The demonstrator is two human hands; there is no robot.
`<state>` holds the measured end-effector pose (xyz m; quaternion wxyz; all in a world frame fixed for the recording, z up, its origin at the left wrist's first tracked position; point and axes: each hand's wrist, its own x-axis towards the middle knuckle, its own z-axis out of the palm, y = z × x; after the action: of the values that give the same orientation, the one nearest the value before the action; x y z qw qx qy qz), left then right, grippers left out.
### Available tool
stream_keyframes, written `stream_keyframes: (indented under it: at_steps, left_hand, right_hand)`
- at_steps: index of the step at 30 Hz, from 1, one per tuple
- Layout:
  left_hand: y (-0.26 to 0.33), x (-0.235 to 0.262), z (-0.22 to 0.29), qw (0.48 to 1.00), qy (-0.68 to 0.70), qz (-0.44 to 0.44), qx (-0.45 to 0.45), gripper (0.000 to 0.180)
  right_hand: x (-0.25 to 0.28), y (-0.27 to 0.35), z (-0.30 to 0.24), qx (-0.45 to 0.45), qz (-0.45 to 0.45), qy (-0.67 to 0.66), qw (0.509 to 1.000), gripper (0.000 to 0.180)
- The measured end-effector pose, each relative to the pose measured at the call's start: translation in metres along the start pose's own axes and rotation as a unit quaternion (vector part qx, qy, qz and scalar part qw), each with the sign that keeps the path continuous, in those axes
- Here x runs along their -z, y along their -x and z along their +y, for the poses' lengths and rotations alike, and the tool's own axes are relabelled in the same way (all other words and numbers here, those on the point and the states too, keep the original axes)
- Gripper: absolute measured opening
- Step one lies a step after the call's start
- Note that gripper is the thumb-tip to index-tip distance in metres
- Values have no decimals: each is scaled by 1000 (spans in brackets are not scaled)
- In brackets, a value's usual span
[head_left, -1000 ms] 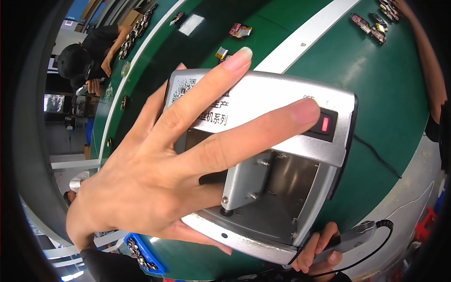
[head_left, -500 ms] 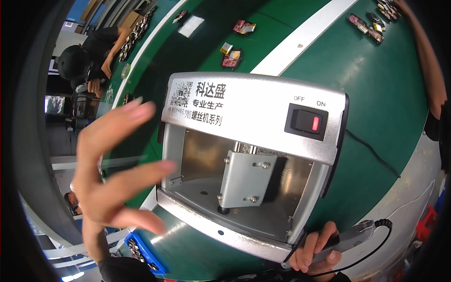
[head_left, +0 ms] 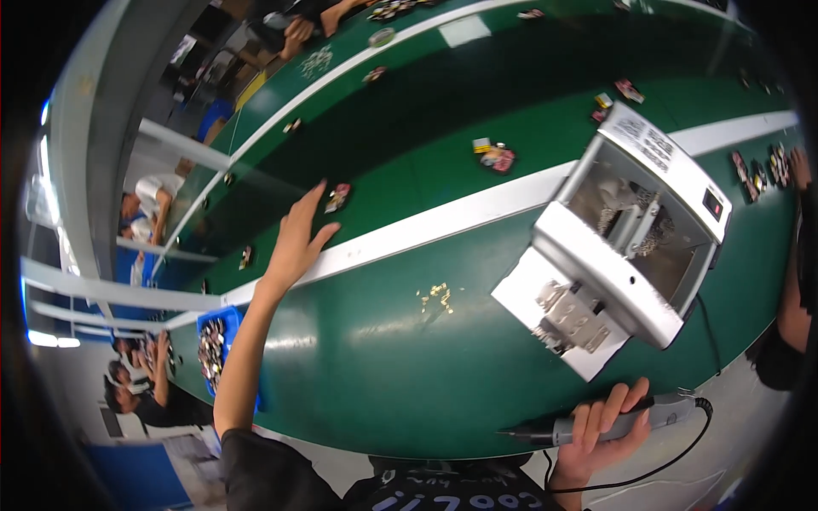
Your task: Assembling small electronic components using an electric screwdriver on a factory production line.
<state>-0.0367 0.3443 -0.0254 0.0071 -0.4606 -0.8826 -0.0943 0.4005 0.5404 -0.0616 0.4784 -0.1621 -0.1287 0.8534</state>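
Observation:
My left hand (head_left: pixel 296 234) reaches out over the far belt with its fingers apart and nothing in them. Just beyond its fingertips lies a small pinkish circuit board assembly (head_left: pixel 338 198); whether they touch is unclear. In my right hand (head_left: pixel 603 430), at the near table edge, is a grey electric screwdriver (head_left: pixel 673 412), its thin dark bit pointing left and a coiled cord trailing from its back end. A silver screw feeder (head_left: pixel 588 260) stands tilted in view above the right hand, with many small screws inside its open window.
Small gold-coloured pieces (head_left: pixel 437 298) are scattered mid-table. A blue bin (head_left: pixel 228 328) full of parts sits beside my left forearm. More board assemblies, one with a yellow part (head_left: pixel 496 157), lie along the green belt (head_left: pixel 417 183). A person's arm (head_left: pixel 797 281) is at far right.
The view has swung, so the screw feeder now appears smaller and farther right. My left hand has gone from in front of the feeder to the belt. My right hand keeps the screwdriver.

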Motion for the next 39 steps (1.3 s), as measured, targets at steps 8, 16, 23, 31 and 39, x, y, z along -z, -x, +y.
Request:
stream_keyframes:
  at_steps: [8, 16, 23, 31, 39]
  left_hand:
    - [-10, -11, 14, 987, 124, 85, -59, 49]
    - [124, 5, 82, 983, 162, 90, 12, 49]
    - [225, 11, 110, 990, 120, 65, 30, 37]
    - [230, 9, 90, 992, 68, 88, -62, 32]
    - [218, 20, 94, 990, 12, 85, -114, 35]
  right_hand:
    - [-7, 6, 4, 18, 8, 29, 999, 25]
    - [-61, 9, 2, 91, -248, 252, 931, 25]
    - [-177, -35, -7, 308, -268, 277, 870, 26]
    - [-187, -61, 31, 285, -196, 366, 864, 22]
    - [-191, -63, 37, 232, -244, 411, 847, 29]
